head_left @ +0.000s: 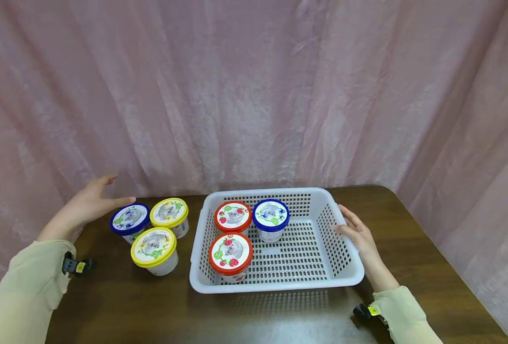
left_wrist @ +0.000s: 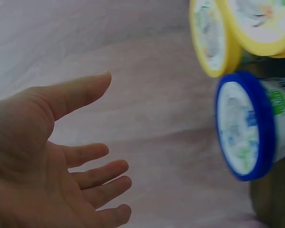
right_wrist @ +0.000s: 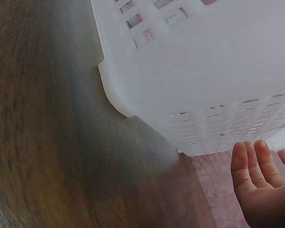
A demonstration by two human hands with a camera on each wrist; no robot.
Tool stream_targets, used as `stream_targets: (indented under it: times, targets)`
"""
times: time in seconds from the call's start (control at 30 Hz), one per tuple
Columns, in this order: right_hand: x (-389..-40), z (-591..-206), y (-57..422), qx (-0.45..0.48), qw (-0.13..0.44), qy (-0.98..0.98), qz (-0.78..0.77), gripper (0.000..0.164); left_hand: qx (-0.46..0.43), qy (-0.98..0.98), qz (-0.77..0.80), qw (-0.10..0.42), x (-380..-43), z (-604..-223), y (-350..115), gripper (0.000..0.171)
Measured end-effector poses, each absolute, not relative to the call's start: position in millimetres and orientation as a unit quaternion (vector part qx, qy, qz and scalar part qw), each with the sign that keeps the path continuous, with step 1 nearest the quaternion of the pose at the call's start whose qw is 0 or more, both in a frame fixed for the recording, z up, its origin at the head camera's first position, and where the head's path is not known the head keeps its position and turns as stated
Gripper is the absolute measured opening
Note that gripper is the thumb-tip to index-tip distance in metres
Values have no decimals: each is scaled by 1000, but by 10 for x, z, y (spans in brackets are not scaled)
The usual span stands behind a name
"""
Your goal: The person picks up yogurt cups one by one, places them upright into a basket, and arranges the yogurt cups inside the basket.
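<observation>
My left hand hovers above the back left of the table, thumb and fingers spread and nothing in them. Just under its thumb stands a blue-lidded tub, which appears right of the palm in the left wrist view. Two yellow-lidded tubs stand beside it. At the right end of a white perforated plastic basket, my right hand grips the rim, thumb over the edge and fingers outside. Inside the basket, two red-lidded tubs and one blue-lidded tub stand upright toward the left.
A brown wooden table carries everything, its rounded back corner at the right. Behind it hangs a pink curtain, close to the back edge. The basket's right half shows its bare slotted floor.
</observation>
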State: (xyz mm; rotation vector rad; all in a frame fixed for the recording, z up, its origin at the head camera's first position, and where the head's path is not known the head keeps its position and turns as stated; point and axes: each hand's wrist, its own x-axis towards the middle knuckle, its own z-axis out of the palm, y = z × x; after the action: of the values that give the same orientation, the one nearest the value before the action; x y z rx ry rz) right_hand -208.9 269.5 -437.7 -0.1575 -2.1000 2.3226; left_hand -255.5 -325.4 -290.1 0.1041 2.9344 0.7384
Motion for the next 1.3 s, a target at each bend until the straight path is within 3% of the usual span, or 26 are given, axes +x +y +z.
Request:
stream_targets:
  times: [0.53,0.93,1.3]
  targets:
    - [-2101,-4430,2704,-31,20,-665,746,64,34,960,272,54,-2637,-3680,-3466,118]
    - [-2094,-4394,2696,-45,13,-662,748,66,24,957,283,55,-2638,-4004,-3533,124]
    - [-2091,-4407,2687,-42,15,-660,750,66,-39,929,362,60,-2633,-4235,-3581,132]
